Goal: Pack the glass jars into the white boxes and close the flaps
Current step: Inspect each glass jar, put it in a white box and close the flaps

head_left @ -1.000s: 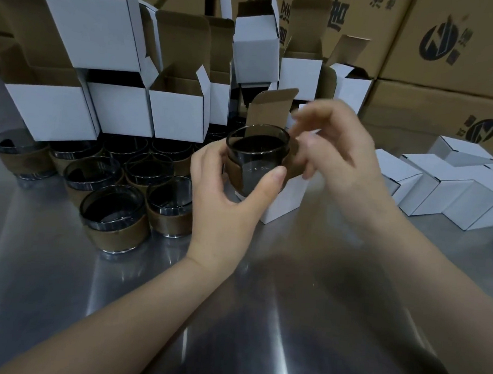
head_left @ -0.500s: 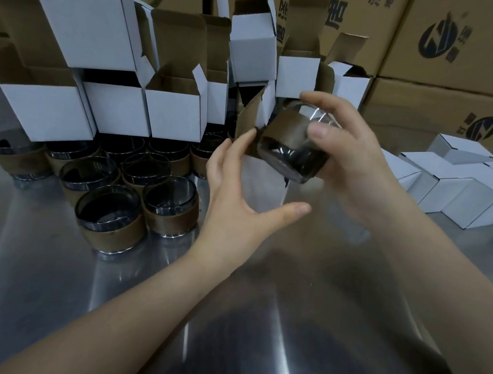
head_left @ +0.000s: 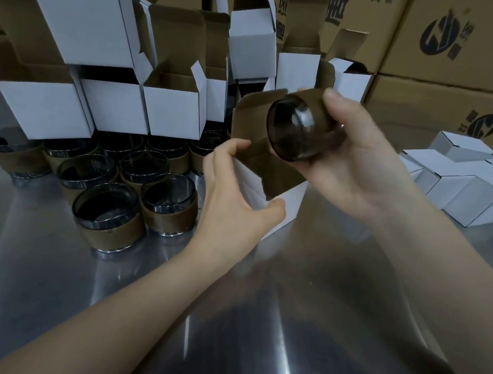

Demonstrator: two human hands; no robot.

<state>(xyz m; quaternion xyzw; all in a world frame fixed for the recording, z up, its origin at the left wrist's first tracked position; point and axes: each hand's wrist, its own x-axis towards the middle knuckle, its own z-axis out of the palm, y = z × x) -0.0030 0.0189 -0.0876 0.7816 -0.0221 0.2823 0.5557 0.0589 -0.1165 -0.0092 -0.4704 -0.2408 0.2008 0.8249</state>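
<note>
Shiny metal tabletop [head_left: 54, 289]: it carries everything we see and mirrors the light in streaks.
Right hand [head_left: 358, 172]: we see its fingers [head_left: 338, 104] and thumb curled round a dark glass jar in a brown cardboard sleeve [head_left: 295, 131], holding it up off the tabletop.
Jar: it is tipped on its side in the air, one round glass end facing us, just over the mouth of an open white cardboard box [head_left: 284, 210]; we cannot tell whether it touches the brown-lined flap [head_left: 252, 116] behind it.
Left hand [head_left: 234, 209]: we find it grasping the near corner of that box, fingertips [head_left: 233, 150] hooked on the top edge, thumb pressed to the white wall.
Box: it stands on the tabletop between the two hands, its flap raised at the back.
Loose glass jars [head_left: 106, 214]: we see a cluster of the same sleeved jars upright on the tabletop, left of the left hand, packed close.
Stack of open white boxes [head_left: 171, 113]: piled just behind that cluster, flaps up.
Closed white boxes [head_left: 472, 190]: they lie together at the right, well apart from the hands.
Brown printed cartons [head_left: 457, 41]: they line the back of our view.
</note>
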